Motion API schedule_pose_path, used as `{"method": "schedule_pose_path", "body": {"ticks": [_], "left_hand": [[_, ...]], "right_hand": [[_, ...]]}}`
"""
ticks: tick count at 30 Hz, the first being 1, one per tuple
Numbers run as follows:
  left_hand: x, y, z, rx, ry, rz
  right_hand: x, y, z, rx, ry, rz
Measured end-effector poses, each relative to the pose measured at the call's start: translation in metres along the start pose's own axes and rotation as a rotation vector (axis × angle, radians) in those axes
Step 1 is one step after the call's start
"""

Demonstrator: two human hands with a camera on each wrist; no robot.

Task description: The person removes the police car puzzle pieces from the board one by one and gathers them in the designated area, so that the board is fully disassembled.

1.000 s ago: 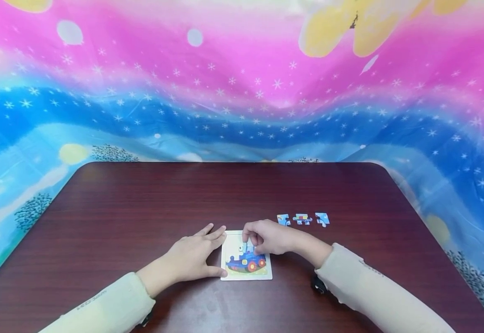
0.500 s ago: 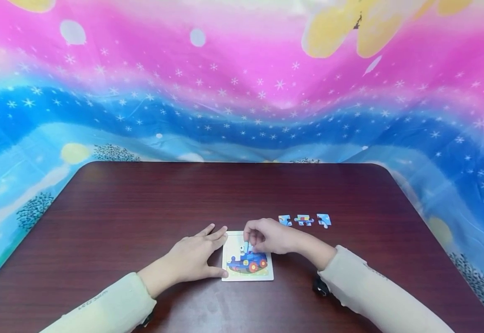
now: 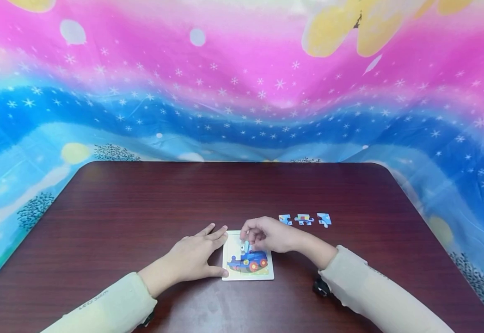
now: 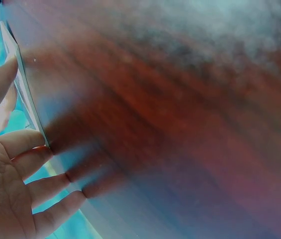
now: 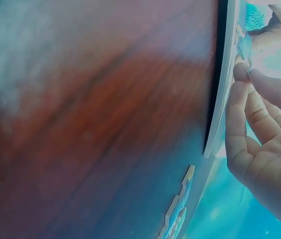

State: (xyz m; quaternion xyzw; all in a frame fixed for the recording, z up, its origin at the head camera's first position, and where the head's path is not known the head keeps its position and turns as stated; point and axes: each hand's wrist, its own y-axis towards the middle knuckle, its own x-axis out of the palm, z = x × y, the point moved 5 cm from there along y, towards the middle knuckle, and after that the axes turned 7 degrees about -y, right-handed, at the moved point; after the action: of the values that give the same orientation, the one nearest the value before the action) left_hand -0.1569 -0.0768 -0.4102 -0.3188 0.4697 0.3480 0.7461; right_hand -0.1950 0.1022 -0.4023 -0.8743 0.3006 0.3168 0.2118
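A square puzzle tray (image 3: 250, 278) with a pale border lies near the table's front, its picture a blue vehicle with red wheels. My left hand (image 3: 193, 256), fingers spread, rests along its left edge, thumb at the near corner and fingertips at the far one; the left wrist view shows the straight fingers (image 4: 50, 189) at the table. Over the tray's far right part, my right hand (image 3: 268, 235) pinches a light blue puzzle piece (image 5: 244, 47) between thumb and fingers. The piece is tilted up from the tray, and the hand hides the tray's upper right corner.
Beyond my right hand lie three loose puzzle pieces in a row: one at the left (image 3: 284, 219), one with red and yellow in the middle (image 3: 304, 219), and one at the right (image 3: 323, 218). The dark wooden table (image 3: 162, 199) ends at a colourful curtain (image 3: 242, 101).
My right hand has shifted slightly up and away over the tray, the piece still pinched. The left hand stays at the tray's edge, and the loose pieces have not moved.
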Motion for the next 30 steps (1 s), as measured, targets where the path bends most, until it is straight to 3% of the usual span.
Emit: {"method": "schedule_pose_path", "body": {"ticks": [14,30], "left_hand": [[0.000,0.000,0.000,-0.002,-0.010,-0.003],[0.001,0.000,-0.001,-0.008,-0.001,0.000]], "right_hand": [[-0.004,-0.002,0.002,-0.034,0.008,0.005],[-0.024,-0.018,0.010,-0.044,0.052,0.079]]}}
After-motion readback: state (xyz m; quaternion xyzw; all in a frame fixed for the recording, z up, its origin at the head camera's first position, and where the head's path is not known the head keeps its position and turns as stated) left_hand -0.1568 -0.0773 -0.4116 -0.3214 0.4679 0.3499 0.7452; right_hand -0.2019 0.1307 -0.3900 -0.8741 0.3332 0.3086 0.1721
